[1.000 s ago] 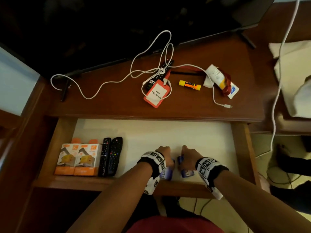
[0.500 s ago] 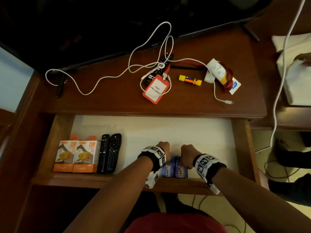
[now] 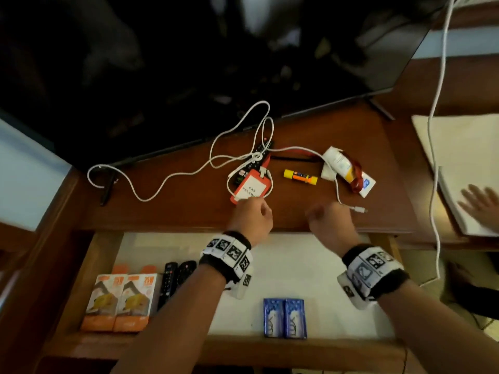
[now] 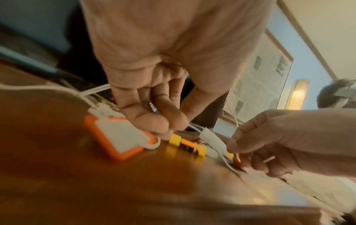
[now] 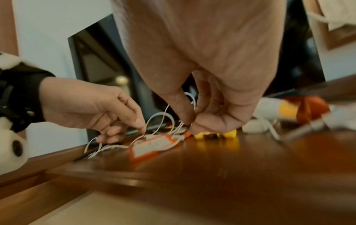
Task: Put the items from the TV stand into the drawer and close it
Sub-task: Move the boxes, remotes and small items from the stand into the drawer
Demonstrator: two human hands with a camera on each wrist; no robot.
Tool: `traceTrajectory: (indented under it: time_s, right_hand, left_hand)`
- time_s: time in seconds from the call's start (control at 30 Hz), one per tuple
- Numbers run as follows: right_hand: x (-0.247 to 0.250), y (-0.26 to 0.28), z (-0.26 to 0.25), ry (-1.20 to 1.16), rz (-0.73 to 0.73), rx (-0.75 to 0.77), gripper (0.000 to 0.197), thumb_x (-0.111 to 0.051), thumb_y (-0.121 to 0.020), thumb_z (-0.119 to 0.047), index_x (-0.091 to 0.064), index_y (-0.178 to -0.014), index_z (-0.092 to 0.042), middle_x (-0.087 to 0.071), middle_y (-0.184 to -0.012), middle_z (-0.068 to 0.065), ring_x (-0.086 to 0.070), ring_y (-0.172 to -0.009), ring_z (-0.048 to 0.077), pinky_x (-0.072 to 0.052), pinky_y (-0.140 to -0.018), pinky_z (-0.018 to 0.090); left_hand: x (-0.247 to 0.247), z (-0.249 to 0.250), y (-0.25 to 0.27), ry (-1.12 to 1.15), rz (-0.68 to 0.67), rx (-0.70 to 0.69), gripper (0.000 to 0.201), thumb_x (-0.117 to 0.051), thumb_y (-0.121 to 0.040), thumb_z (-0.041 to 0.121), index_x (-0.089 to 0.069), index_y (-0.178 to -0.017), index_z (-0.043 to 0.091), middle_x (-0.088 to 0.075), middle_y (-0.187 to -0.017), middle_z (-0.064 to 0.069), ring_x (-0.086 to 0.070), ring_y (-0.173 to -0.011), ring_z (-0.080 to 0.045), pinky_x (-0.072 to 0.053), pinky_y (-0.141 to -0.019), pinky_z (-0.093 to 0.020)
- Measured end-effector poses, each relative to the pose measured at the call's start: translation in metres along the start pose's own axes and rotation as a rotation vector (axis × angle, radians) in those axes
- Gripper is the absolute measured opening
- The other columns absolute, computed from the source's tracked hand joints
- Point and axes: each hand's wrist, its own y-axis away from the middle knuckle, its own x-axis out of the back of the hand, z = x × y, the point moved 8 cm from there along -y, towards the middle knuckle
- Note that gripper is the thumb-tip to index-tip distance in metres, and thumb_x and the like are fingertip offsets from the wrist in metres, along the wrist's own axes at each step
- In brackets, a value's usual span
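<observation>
On the wooden TV stand top (image 3: pixel 175 209) lie an orange badge holder (image 3: pixel 249 188) (image 4: pixel 123 137) (image 5: pixel 154 146), a looped white cable (image 3: pixel 189 174), a yellow-orange stick (image 3: pixel 300 177) (image 4: pixel 188 146), a white tube (image 3: pixel 339 164) wrapped in a red lanyard, and a black remote (image 3: pixel 263 149) partly under the badge. My left hand (image 3: pixel 259 209) (image 4: pixel 163 121) hovers at the badge's near corner, fingers loosely curled and holding nothing. My right hand (image 3: pixel 321 214) (image 5: pixel 192 121) hangs beside it near the cable's plug (image 3: pixel 359 210), also loosely curled with nothing in it. The open drawer (image 3: pixel 310 271) holds two blue boxes (image 3: pixel 285 318).
Two orange boxes (image 3: pixel 118 300) and two black remotes (image 3: pixel 175 279) sit at the drawer's left. The dark TV (image 3: pixel 189 63) stands behind the items. A white cord (image 3: pixel 434 130) hangs at the right over white cloth (image 3: pixel 459 157), where another person's hand (image 3: pixel 483 206) rests.
Both hands let go of the blue boxes at the drawer's front and moved up and forward over the stand's edge. The boxes now lie side by side.
</observation>
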Motion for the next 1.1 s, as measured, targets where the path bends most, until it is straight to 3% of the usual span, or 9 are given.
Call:
traceTrajectory:
  time_s: [0.13,0.27,0.43,0.5,0.6,0.77,0.97,1.03,1.1]
  right_hand:
    - [0.061,-0.051,-0.019,0.019,0.215,0.047,0.017,-0.058,-0.088,-0.007,-0.07,-0.077,-0.013,-0.072,-0.082,0.013,-0.067,-0.08,0.036,-0.048,-0.069,0.032]
    - [0.075,-0.092,-0.029,0.188,0.146,0.099,0.023,-0.054,-0.089,0.0,-0.074,-0.098,-0.001,-0.071,-0.104,0.021,-0.064,-0.102,0.041,-0.055,-0.086,0.046]
    - [0.072,-0.12,-0.027,0.416,0.049,0.029,0.045,-0.061,-0.088,-0.019,-0.054,-0.132,-0.016,-0.051,-0.135,0.012,-0.043,-0.127,0.036,-0.044,-0.1,0.052]
    - [0.071,-0.132,-0.024,0.402,-0.004,-0.035,0.032,-0.054,-0.09,-0.024,-0.058,-0.121,-0.014,-0.058,-0.126,0.014,-0.051,-0.119,0.037,-0.047,-0.097,0.052]
    - [0.073,-0.149,-0.02,0.342,-0.052,-0.124,0.027,-0.045,-0.097,-0.032,-0.062,-0.093,-0.011,-0.067,-0.098,0.013,-0.061,-0.078,0.029,-0.051,-0.068,0.037]
    - [0.068,-0.168,-0.019,0.391,-0.143,-0.201,0.023,-0.052,-0.1,-0.031,-0.058,-0.094,-0.009,-0.057,-0.081,0.007,-0.048,-0.058,0.018,-0.036,-0.046,0.027]
    - [0.052,-0.182,-0.006,0.309,-0.144,-0.296,0.065,-0.065,-0.092,-0.027,-0.036,-0.145,-0.002,-0.041,-0.143,0.023,-0.052,-0.124,0.039,-0.047,-0.091,0.04]
    - [0.05,-0.184,-0.006,0.325,-0.145,-0.276,0.065,-0.064,-0.092,-0.028,-0.036,-0.144,0.0,-0.038,-0.144,0.024,-0.046,-0.129,0.041,-0.043,-0.104,0.042]
    - [0.05,-0.183,-0.008,0.376,-0.179,-0.282,0.054,-0.059,-0.096,-0.023,-0.04,-0.139,0.003,-0.042,-0.139,0.023,-0.051,-0.123,0.038,-0.047,-0.1,0.037]
  left_hand:
    - [0.044,0.032,-0.051,-0.105,0.12,-0.076,0.02,-0.052,-0.095,0.011,-0.071,-0.091,0.005,-0.071,-0.096,-0.015,-0.065,-0.092,-0.033,-0.053,-0.077,-0.04]
    - [0.044,0.02,-0.094,-0.345,0.042,-0.028,0.027,-0.05,-0.095,0.004,-0.065,-0.117,0.002,-0.059,-0.13,-0.016,-0.055,-0.122,-0.036,-0.049,-0.099,-0.048]
    - [0.036,0.009,-0.119,-0.514,0.036,-0.031,0.022,-0.055,-0.096,0.01,-0.063,-0.117,0.007,-0.063,-0.124,-0.013,-0.061,-0.114,-0.034,-0.052,-0.092,-0.043]
    - [0.035,0.008,-0.126,-0.52,0.037,-0.014,0.02,-0.058,-0.097,0.017,-0.062,-0.115,0.008,-0.066,-0.119,-0.013,-0.064,-0.109,-0.033,-0.053,-0.085,-0.042]
    - [0.033,0.014,-0.133,-0.551,0.019,-0.021,0.023,-0.063,-0.097,0.024,-0.062,-0.112,0.007,-0.068,-0.115,-0.014,-0.067,-0.105,-0.035,-0.053,-0.078,-0.041]
    - [0.034,0.016,-0.142,-0.551,0.03,0.027,0.021,-0.067,-0.095,0.021,-0.064,-0.11,0.006,-0.07,-0.111,-0.014,-0.069,-0.098,-0.035,-0.049,-0.067,-0.036]
    - [0.025,0.005,-0.143,-0.479,-0.064,0.137,0.036,-0.071,-0.089,0.016,-0.057,-0.121,0.005,-0.062,-0.122,-0.014,-0.065,-0.098,-0.033,-0.049,-0.07,-0.037]
    - [0.025,0.003,-0.145,-0.448,-0.079,0.152,0.042,-0.076,-0.086,0.015,-0.056,-0.121,0.006,-0.063,-0.122,-0.016,-0.066,-0.098,-0.034,-0.05,-0.07,-0.036]
    - [0.025,0.002,-0.143,-0.454,-0.11,0.153,0.046,-0.078,-0.085,0.016,-0.055,-0.123,0.006,-0.062,-0.121,-0.017,-0.066,-0.102,-0.036,-0.054,-0.072,-0.038]
